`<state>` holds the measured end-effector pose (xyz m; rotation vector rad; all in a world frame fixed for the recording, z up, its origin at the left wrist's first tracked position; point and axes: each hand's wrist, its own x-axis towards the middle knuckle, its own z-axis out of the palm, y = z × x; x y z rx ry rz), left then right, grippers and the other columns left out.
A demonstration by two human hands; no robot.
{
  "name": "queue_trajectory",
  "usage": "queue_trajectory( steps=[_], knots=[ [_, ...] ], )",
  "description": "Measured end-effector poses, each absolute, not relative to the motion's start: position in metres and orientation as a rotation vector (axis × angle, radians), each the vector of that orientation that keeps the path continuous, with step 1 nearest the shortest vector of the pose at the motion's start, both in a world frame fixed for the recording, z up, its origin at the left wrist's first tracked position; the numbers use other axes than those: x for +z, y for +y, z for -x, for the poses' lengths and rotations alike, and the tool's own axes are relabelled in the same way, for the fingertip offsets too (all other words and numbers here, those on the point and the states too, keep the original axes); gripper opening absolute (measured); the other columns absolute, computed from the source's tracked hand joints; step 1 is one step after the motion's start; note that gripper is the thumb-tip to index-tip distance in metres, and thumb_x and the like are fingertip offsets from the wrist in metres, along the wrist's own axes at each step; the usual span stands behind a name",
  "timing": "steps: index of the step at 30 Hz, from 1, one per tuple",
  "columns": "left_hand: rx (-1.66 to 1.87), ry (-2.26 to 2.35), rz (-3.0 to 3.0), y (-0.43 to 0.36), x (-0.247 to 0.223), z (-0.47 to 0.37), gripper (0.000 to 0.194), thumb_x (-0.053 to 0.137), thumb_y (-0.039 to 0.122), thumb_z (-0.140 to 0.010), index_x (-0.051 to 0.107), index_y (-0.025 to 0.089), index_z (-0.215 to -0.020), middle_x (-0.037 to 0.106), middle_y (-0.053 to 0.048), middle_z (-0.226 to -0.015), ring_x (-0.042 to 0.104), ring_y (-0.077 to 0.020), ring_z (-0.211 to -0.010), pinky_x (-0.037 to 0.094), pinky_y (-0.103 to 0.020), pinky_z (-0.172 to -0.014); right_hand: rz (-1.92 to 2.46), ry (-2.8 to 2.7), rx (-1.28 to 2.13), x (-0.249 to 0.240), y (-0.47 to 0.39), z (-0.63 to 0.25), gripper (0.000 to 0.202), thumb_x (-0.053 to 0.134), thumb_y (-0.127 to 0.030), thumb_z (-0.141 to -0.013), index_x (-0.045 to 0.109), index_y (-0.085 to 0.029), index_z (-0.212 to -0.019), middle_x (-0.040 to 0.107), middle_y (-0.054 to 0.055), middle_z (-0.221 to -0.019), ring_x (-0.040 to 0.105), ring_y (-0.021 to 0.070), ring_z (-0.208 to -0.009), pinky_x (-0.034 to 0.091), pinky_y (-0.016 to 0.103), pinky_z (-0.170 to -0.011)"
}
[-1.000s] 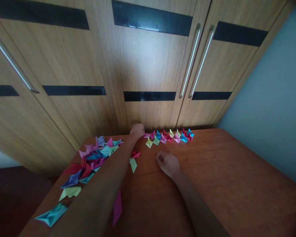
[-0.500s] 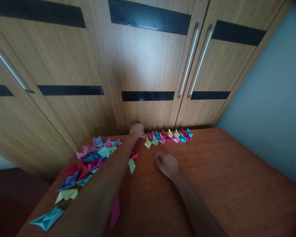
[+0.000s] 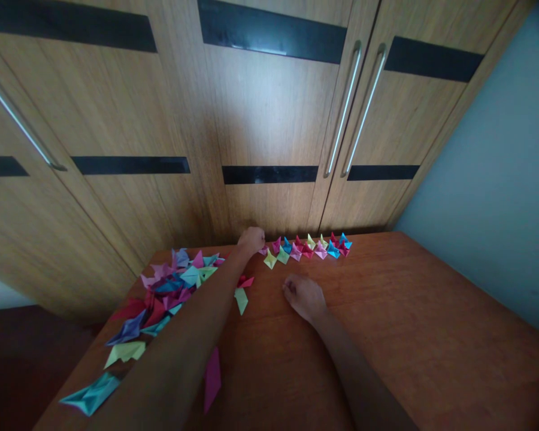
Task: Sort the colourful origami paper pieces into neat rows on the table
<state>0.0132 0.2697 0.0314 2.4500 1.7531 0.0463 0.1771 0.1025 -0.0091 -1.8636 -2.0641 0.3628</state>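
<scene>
My left hand (image 3: 252, 239) reaches to the table's back edge, its fingers closed at a small pink folded-paper piece (image 3: 263, 250) that partly shows beside them. This piece sits at the left end of two rows of small pointed origami pieces, among them a yellow one (image 3: 270, 259), a green one (image 3: 282, 255) and a blue one (image 3: 333, 249). Closer to me, my right hand (image 3: 304, 297) rests on the wood with curled fingers; I see nothing in it. Under my left forearm lie a red folded piece (image 3: 246, 281) and a pale green one (image 3: 241, 300).
A heap of coloured folded papers (image 3: 170, 287) covers the table's left side. A teal piece (image 3: 92, 394) lies near the left edge, a magenta one (image 3: 212, 380) by my forearm. Wooden cabinet doors (image 3: 269, 120) stand behind the table (image 3: 408, 323); a pale wall (image 3: 498, 179) rises at right.
My left hand has shifted very slightly right and down, staying at the pink piece. My right hand keeps its place. The view has moved a little.
</scene>
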Motion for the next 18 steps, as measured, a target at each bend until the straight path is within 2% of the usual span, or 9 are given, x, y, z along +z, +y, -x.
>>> queue_trajectory(
  steps=[5, 11, 18],
  knots=[
    [0.108, 1.810, -2.467, 0.263, 0.040, -0.014, 0.027, 0.053, 0.032, -0.090, 0.056, 0.017, -0.113, 0.058, -0.008, -0.114, 0.059, -0.0202, -0.098, 0.050, -0.040, -0.083, 1.857, -2.068, 0.369, -0.009, 0.102, -0.177, 0.015, 0.047, -0.031, -0.087, 0.060, -0.025, -0.087, 0.066, 0.000, -0.088, 0.059, 0.0142, -0.082, 0.034, 0.023, -0.064],
    [0.207, 1.833, -2.535, 0.235, 0.062, -0.019, 0.026, 0.048, 0.030, -0.087, 0.066, 0.017, -0.101, 0.067, -0.014, -0.101, 0.061, -0.0264, -0.101, 0.046, -0.036, -0.085, 1.867, -2.071, 0.351, -0.011, 0.103, -0.177, 0.016, 0.046, -0.032, -0.087, 0.060, -0.025, -0.087, 0.067, 0.000, -0.087, 0.060, 0.0142, -0.081, 0.034, 0.023, -0.064],
    [0.128, 1.626, -2.650, 0.181, 0.058, -0.027, 0.021, 0.059, 0.032, -0.079, 0.067, 0.022, -0.095, 0.070, -0.010, -0.095, 0.065, -0.0251, -0.092, 0.048, -0.034, -0.081, 1.863, -2.069, 0.364, -0.012, 0.104, -0.177, 0.017, 0.046, -0.033, -0.088, 0.061, -0.025, -0.087, 0.067, 0.000, -0.087, 0.059, 0.0146, -0.079, 0.033, 0.023, -0.063]
  ],
)
